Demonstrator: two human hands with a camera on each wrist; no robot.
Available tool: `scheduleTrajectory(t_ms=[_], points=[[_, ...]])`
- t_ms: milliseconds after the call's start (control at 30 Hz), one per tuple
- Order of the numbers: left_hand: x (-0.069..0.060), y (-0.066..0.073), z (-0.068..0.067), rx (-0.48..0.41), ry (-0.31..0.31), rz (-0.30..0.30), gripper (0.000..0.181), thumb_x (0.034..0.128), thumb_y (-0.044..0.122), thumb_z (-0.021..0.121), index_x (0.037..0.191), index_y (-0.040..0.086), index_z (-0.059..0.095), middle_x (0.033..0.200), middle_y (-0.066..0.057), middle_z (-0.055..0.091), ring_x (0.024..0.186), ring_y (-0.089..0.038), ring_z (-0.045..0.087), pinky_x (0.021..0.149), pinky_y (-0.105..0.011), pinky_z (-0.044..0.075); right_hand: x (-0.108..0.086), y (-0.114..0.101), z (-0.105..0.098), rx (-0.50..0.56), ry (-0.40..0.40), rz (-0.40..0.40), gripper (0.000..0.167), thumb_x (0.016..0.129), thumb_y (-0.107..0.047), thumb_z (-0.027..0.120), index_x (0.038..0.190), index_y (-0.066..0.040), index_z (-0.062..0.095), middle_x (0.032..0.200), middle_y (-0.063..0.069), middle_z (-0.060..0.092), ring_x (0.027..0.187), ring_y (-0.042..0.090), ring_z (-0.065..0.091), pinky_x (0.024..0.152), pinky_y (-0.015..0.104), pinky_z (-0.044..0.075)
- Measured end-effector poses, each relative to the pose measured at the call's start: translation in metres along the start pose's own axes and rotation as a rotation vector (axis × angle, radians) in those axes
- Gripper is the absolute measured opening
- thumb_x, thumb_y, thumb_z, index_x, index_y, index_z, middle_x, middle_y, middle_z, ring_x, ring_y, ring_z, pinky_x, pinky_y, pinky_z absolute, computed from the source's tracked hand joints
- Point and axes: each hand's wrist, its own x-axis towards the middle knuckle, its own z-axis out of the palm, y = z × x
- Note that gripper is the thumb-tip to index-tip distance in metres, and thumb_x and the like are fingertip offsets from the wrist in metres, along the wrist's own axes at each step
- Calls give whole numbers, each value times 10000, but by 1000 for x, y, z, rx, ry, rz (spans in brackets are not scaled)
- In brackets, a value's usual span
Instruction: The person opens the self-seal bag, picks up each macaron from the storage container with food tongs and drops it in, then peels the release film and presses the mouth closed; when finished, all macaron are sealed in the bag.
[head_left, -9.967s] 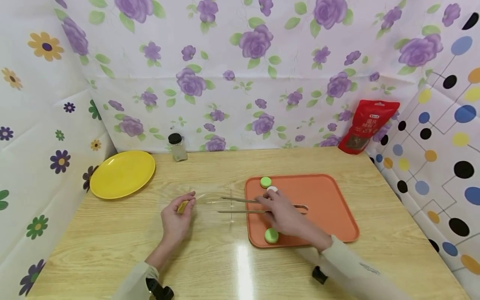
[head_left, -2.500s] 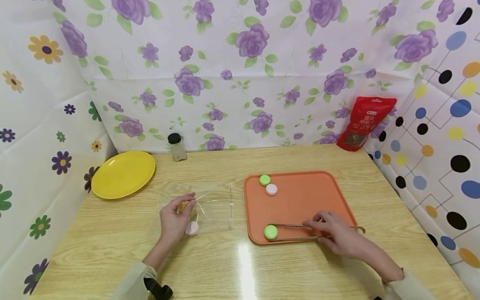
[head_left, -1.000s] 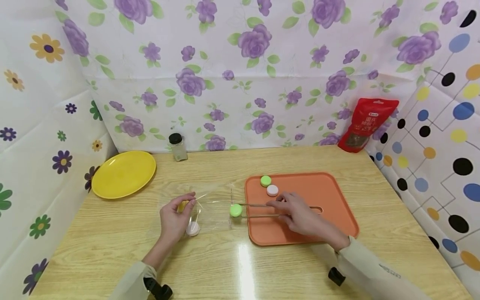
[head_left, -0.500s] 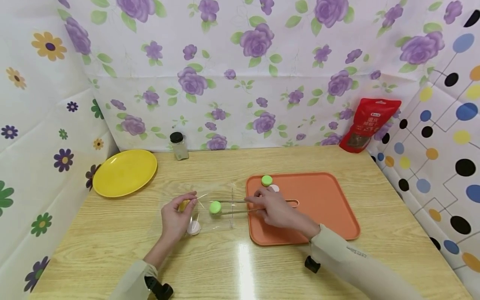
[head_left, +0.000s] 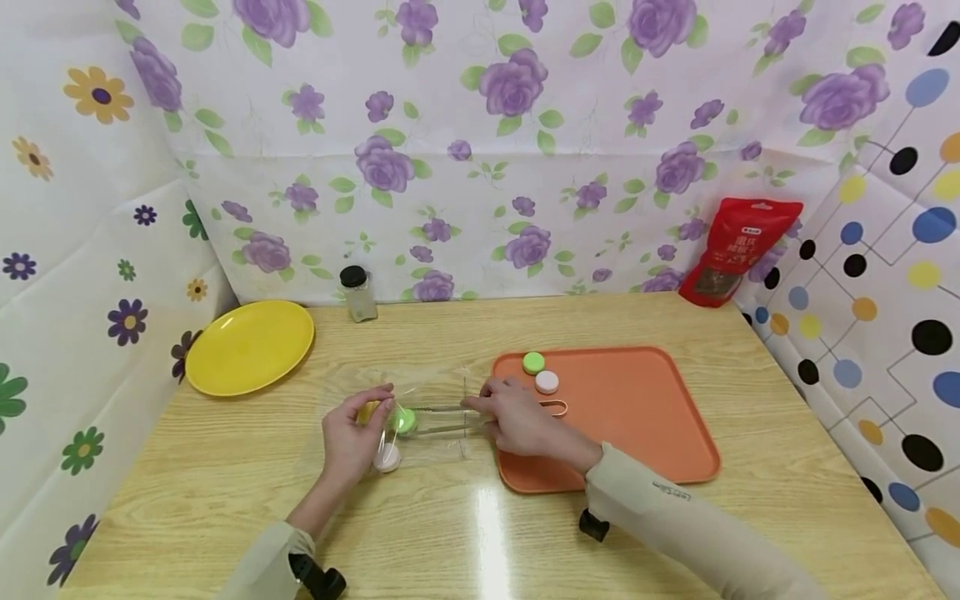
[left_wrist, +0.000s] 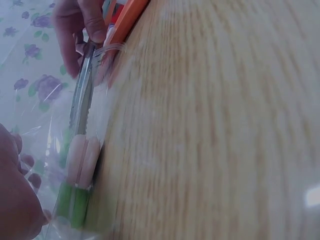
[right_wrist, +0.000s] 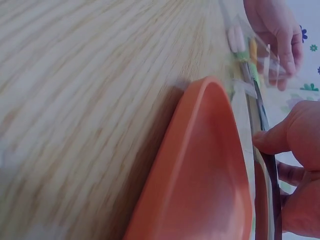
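My left hand pinches the edge of a clear plastic bag lying on the table. My right hand grips metal tongs over the tray's left edge, their tips inside the bag at a green macaron. In the bag a pale pink macaron lies beside the left hand, and a yellow piece shows partly behind its fingers. In the left wrist view a pink macaron and a green one show through the film. Another green macaron and pink macaron rest on the orange tray.
A yellow plate stands at the back left, with a black-lidded jar to its right. A red pouch leans at the back right. Patterned cloth walls enclose the wooden table.
My right hand has carried a green macaron in the tongs from the tray's front left corner leftward into the bag. A pink macaron entered the bag earlier. The left hand has stayed put.
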Motion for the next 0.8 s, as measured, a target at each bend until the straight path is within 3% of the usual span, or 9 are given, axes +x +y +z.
scheduleTrajectory(t_ms=[333, 800], points=[[0, -1, -1, -13, 3, 8, 75, 808, -188, 717, 852, -133, 693, 960, -289, 706, 934, -481, 678, 963, -142, 435, 8, -7, 3, 17, -52, 23, 500, 869, 69, 598, 1315, -148, 664, 1104, 89, 587, 804, 229, 445, 611, 313, 307], [0, -3, 0, -12, 8, 23, 88, 796, -199, 721, 849, -136, 692, 952, -285, 707, 930, -475, 681, 961, -151, 442, 9, -9, 3, 38, -89, 49, 474, 904, 34, 636, 1341, -150, 644, 1118, 87, 573, 827, 225, 425, 640, 320, 307]])
